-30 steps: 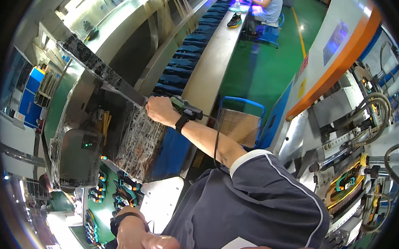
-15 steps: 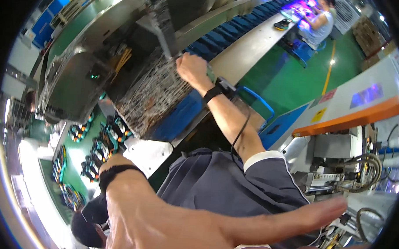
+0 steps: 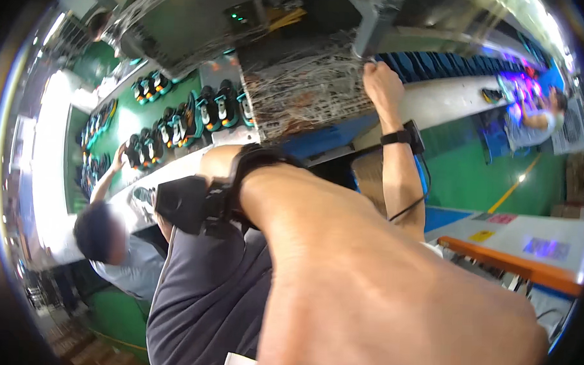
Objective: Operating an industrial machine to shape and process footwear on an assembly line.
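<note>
The room looks like a workshop with a green floor [image 3: 460, 153], and on its far right part a yellow line [image 3: 514, 184] is painted. A long pale bench [image 3: 449, 98] runs to the far right, where violet light [image 3: 521, 91] falls on its end. Near this end there is a blue stool [image 3: 493, 139], partly blurred. At the right border stand a grey fan [image 3: 572, 125] and brown boxes [image 3: 574, 183]. On the near right, a white panel [image 3: 518, 235] has an orange edge [image 3: 495, 255]. The left side is very bright: a tall white surface [image 3: 51, 167] glows, but whether it is window or wall, I cannot tell.
</note>
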`<state>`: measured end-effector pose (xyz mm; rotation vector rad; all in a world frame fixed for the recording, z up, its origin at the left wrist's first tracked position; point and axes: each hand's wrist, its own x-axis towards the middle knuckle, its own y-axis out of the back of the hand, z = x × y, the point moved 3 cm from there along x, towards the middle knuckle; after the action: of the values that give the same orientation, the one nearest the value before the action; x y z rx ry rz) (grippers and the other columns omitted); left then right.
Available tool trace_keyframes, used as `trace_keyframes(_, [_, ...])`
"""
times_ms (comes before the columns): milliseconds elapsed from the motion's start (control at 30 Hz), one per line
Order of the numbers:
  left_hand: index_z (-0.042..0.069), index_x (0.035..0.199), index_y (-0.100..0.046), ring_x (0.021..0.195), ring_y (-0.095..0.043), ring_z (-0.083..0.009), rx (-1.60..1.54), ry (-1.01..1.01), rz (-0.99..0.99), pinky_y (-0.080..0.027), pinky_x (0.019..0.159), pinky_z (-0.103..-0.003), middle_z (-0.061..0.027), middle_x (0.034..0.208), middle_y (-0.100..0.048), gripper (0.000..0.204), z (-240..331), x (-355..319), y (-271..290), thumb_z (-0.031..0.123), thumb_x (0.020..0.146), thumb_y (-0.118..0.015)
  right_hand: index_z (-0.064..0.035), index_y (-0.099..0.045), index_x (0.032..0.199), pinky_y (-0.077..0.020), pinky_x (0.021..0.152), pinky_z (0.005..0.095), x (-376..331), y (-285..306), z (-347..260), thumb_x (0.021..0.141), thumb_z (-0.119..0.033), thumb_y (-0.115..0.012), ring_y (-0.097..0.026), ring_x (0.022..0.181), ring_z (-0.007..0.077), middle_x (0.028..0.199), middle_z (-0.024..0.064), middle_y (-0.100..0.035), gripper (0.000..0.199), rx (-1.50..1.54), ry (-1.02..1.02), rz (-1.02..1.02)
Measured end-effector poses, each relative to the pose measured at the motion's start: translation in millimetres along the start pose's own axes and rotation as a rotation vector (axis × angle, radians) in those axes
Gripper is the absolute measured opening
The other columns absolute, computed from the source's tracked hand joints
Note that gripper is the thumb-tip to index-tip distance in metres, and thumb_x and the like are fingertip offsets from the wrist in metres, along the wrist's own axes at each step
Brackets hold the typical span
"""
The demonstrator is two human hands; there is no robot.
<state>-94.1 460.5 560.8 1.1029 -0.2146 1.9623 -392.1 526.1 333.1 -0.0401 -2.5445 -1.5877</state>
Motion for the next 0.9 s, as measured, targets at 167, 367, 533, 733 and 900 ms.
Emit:
trace_keyframes(167, [-0.001, 0.125, -0.045, 0.093, -0.056, -0.035, 0.039, -0.028, 0.176, -0.045, 0.086, -0.048, -0.0254, 0.114, -0.054, 0.058, 54, -37, 69, 0.047, 0.094, -0.04, 0.0035, -0.063, 0.097, -0.048, 0.084, 0.0521, -2, 1, -5, 0.092, -0.033, -0.039, -0.062, 0.093, 0.0473, 0.092, 0.0306, -0.065, 0.044, -0.024, 0.028, 0.012])
trace_keyframes(367, [-0.002, 0.124, -0.046, 0.091, -0.057, -0.0338, 0.127, 0.008, 0.264, -0.046, 0.085, -0.047, -0.025, 0.113, -0.055, 0.057, 83, -64, 94, 0.046, 0.095, -0.039, 0.0014, -0.063, 0.092, -0.0485, 0.08, 0.053, -4, 1, -1, 0.092, -0.035, -0.04, -0.062, 0.087, 0.0475, 0.088, 0.03, -0.065, 0.043, -0.038, 0.035, 0.063])
trace_keyframes(533, [-0.003, 0.123, -0.046, 0.09, -0.058, -0.0328, 0.16, 0.027, 0.292, -0.047, 0.083, -0.046, -0.0246, 0.112, -0.056, 0.055, 85, -64, 99, 0.044, 0.096, -0.039, 0.0017, -0.062, 0.091, -0.05, 0.078, 0.0521, 0, -2, 5, 0.092, -0.034, -0.04, -0.063, 0.085, 0.0468, 0.085, 0.0299, -0.065, 0.042, -0.063, 0.049, 0.081])
trace_keyframes(733, [-0.004, 0.122, -0.046, 0.088, -0.058, -0.0316, 0.151, 0.067, 0.094, -0.048, 0.082, -0.044, -0.0241, 0.11, -0.056, 0.054, 28, -17, 54, 0.043, 0.096, -0.038, 0.0014, -0.063, 0.091, -0.0497, 0.078, 0.0526, -4, 5, 5, 0.092, -0.035, -0.04, -0.063, 0.086, 0.0464, 0.086, 0.0301, -0.065, 0.043, -0.037, -0.014, 0.063])
trace_keyframes(900, [-0.005, 0.121, -0.046, 0.086, -0.059, -0.0306, 0.242, 0.149, -0.043, -0.049, 0.081, -0.043, -0.0237, 0.109, -0.057, 0.053, -12, 5, 4, 0.041, 0.097, -0.038, 0.0036, -0.063, 0.09, -0.0522, 0.077, 0.0502, -5, 2, -1, 0.092, -0.034, -0.043, -0.066, 0.082, 0.0428, 0.084, 0.0269, -0.067, 0.043, -0.028, 0.03, 0.055])
